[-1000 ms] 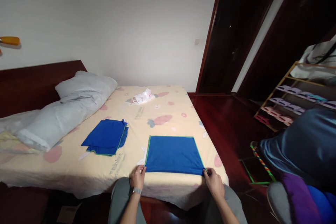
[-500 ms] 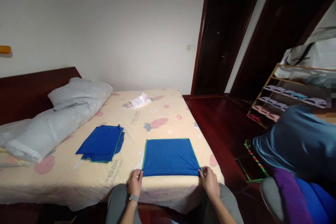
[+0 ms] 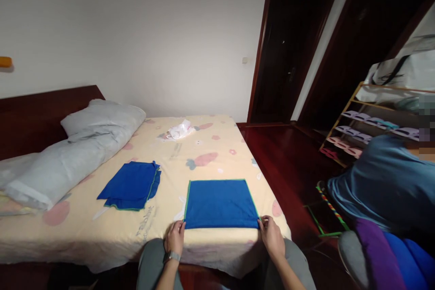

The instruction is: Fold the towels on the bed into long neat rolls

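Note:
A blue cloth (image 3: 219,201) with green edging lies flat as a rectangle near the front edge of the bed. My left hand (image 3: 175,237), with a watch on its wrist, pinches its near left corner. At the near right corner, my right hand (image 3: 271,235) pinches the cloth between thumb and fingers. To the left lies a loose stack of blue cloths (image 3: 131,186), also green-edged, with uneven corners; neither hand touches it.
The bed (image 3: 210,140) has a patterned cream sheet. A crumpled white plastic bag (image 3: 180,130) lies farther back, and a grey quilt (image 3: 88,145) on the left. To the right are a person in a blue top (image 3: 384,181) and a shoe rack (image 3: 360,120) with slippers.
Almost nothing differs. Both hands stay at the near corners of the cloth, and the view has shifted very slightly.

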The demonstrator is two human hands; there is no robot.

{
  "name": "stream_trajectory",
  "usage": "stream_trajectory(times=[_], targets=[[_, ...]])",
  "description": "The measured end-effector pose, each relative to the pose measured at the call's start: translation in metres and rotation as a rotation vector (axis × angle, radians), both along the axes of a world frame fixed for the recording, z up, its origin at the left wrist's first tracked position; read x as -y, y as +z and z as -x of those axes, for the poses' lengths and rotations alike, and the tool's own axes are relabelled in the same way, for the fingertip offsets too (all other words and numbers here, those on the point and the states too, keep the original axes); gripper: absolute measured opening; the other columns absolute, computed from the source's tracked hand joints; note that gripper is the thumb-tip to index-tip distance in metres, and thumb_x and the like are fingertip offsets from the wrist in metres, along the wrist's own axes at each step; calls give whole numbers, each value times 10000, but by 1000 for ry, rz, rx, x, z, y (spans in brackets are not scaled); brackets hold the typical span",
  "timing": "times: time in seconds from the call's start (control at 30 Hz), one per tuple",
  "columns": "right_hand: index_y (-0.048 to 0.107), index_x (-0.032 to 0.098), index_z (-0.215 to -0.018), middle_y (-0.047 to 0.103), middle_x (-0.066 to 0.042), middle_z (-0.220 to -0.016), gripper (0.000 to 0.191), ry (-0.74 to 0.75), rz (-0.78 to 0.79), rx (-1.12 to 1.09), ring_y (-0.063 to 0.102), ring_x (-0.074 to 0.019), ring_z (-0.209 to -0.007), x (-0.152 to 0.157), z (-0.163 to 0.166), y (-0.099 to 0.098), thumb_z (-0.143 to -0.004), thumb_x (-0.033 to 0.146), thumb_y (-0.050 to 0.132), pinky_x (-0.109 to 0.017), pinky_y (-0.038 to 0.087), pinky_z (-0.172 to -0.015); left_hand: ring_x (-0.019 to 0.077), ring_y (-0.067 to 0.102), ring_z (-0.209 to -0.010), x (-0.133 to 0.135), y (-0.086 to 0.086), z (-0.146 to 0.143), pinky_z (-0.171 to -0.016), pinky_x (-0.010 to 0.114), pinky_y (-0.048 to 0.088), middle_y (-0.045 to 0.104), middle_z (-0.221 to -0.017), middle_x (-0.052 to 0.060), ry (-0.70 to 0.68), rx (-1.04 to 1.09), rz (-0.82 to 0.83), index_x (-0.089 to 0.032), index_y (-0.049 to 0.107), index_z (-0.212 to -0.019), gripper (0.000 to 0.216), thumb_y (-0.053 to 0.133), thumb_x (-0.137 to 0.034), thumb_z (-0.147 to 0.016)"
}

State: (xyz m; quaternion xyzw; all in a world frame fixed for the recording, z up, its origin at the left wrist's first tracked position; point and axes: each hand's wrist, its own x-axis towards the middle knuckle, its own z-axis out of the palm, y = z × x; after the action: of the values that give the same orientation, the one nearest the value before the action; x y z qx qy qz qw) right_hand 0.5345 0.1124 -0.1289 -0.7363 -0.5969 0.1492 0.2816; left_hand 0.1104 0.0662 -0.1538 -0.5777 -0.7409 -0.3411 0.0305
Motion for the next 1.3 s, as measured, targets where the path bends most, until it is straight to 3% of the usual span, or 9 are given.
stream_trajectory(times=[0.17, 0.3, 0.47, 0.6, 0.7, 0.83, 1.0, 1.17, 1.3], targets=[[633, 155, -1062, 666, -177, -1069, 449, -2, -151, 137, 616, -317, -996, 10, 7, 4, -999, 447, 299, -448, 479, -931, 239, 659, -1015, 12, 22, -22, -944, 376, 513, 758, -1056, 84, -77, -155, -29, -244, 752, -1039, 339, 428, -341, -1013], [640, 182, -1248, 651, -140, -1249, 444, 350, -130, 110, 596, -265, -1162, 28, 31, 6, -988, 324, 310, -397, 457, -1062, 252, 648, -1133, 26, 22, -61, -1011, 413, 497, 726, -1252, 57, -259, -218, 124, -296, 687, -1286, 397, 406, -266, -1007], [294, 219, -1597, 320, -45, -1647, 805, 718, 74, 224, 529, -260, -1316, 52, 108, 14, -810, 105, 425, -382, 457, -1096, 267, 423, -1455, 28, 8, -100, -1201, 460, 349, 414, -1607, 36, -405, -351, 112, -256, 324, -1588, 605, 413, -278, -990], [278, 301, -1599, 216, 5, -1668, 793, 676, 114, 250, 611, -302, -1202, 60, 165, 10, -848, 108, 441, -388, 546, -959, 271, 330, -1511, 22, 1, -102, -1235, 505, 295, 339, -1642, 61, -460, -418, 144, -233, 232, -1612, 668, 415, -237, -970], [262, 274, -1605, 205, -18, -1669, 788, 633, 137, 286, 625, -304, -1176, 61, 176, 2, -857, 99, 435, -387, 575, -900, 264, 330, -1511, 20, 3, -92, -1227, 504, 315, 321, -1649, 56, -512, -429, 193, -266, 208, -1615, 638, 396, -303, -1006], [257, 241, -1607, 203, -35, -1669, 778, 572, 121, 311, 649, -281, -1148, 58, 149, 0, -858, 89, 399, -347, 592, -828, 240, 343, -1506, 18, 17, -71, -1229, 482, 321, 313, -1654, 38, -586, -405, 254, -320, 208, -1608, 588, 357, -365, -1042], [314, 198, -1591, 217, -61, -1658, 687, 475, 172, 391, 711, -267, -993, 45, 78, 9, -906, 154, 320, -363, 599, -754, 219, 325, -1514, 12, 29, -27, -1247, 481, 297, 312, -1654, 10, -698, -331, 357, -350, 210, -1600, 591, 392, -388, -1039], [325, 186, -1585, 276, -93, -1644, 657, 390, 190, 378, 732, -254, -975, 32, 10, 9, -936, 162, 226, -347, 592, -716, 221, 352, -1501, 10, 25, 5, -1241, 460, 314, 360, -1630, 42, -659, -270, 396, -302, 293, -1586, 573, 407, -396, -1033], [361, 217, -1572, 322, -79, -1633, 630, 381, 187, 317, 718, -249, -1050, 28, 1, 5, -949, 233, 270, -334, 585, -798, 216, 409, -1470, 10, 22, 1, -1217, 444, 368, 421, -1602, 39, -589, -252, 345, -290, 391, -1550, 526, 400, -373, -1031]])
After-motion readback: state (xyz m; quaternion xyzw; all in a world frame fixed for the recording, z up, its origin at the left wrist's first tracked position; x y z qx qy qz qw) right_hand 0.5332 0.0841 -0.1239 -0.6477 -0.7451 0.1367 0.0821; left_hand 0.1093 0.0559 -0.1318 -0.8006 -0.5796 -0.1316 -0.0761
